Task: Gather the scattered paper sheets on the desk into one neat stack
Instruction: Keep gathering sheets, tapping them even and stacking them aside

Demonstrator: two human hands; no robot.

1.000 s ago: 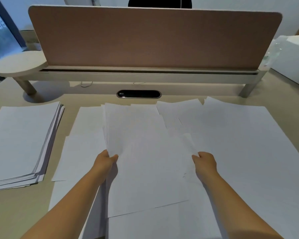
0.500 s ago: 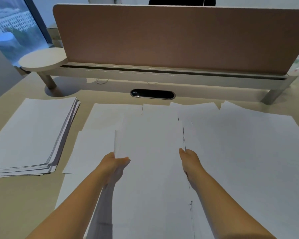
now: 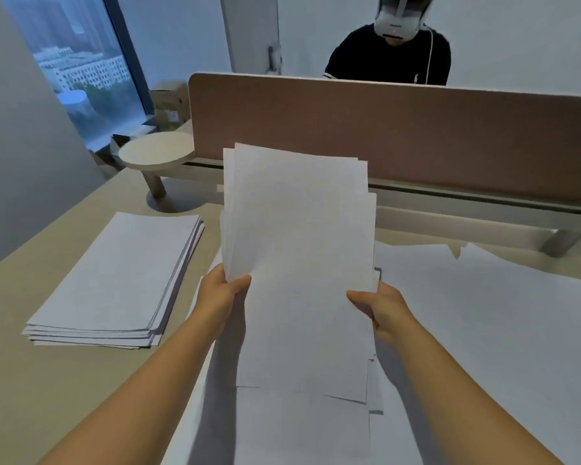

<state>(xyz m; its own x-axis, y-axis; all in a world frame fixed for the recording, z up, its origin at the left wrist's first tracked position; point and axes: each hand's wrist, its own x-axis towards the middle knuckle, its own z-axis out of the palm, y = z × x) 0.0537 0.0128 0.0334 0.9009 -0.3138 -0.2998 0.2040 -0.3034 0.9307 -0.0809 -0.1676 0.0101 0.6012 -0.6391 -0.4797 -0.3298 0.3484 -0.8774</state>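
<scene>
Here, in the head view, both hands hold a bundle of paper sheets (image 3: 299, 263) raised off the desk (image 3: 64, 380) and tilted up toward the camera. The left hand (image 3: 220, 297) pinches the bundle's left edge, thumb lying across the front of the top sheet and the other fingers hidden behind. The right hand (image 3: 381, 308) grips the right edge the same way, thumb on the front face and the remaining fingers out of sight at the back. The sheets in the bundle are not squared: their top corners fan out in steps at the upper left and upper right, and the lower edges sit unevenly too.

Beneath the bundle and out to the right, loose sheets (image 3: 500, 330) lie flat and overlapping on the desk. To the left, well apart from the hands, a stack of paper (image 3: 114, 280) rests on the desk, its edges roughly aligned but a little splayed at the near corner. A brown divider panel (image 3: 450, 139) stands along the far side of the desk, with a small round shelf (image 3: 156, 151) at its left end. Beyond the panel sits another person (image 3: 388, 58) in a dark top. A window (image 3: 78, 62) shows at upper left.
</scene>
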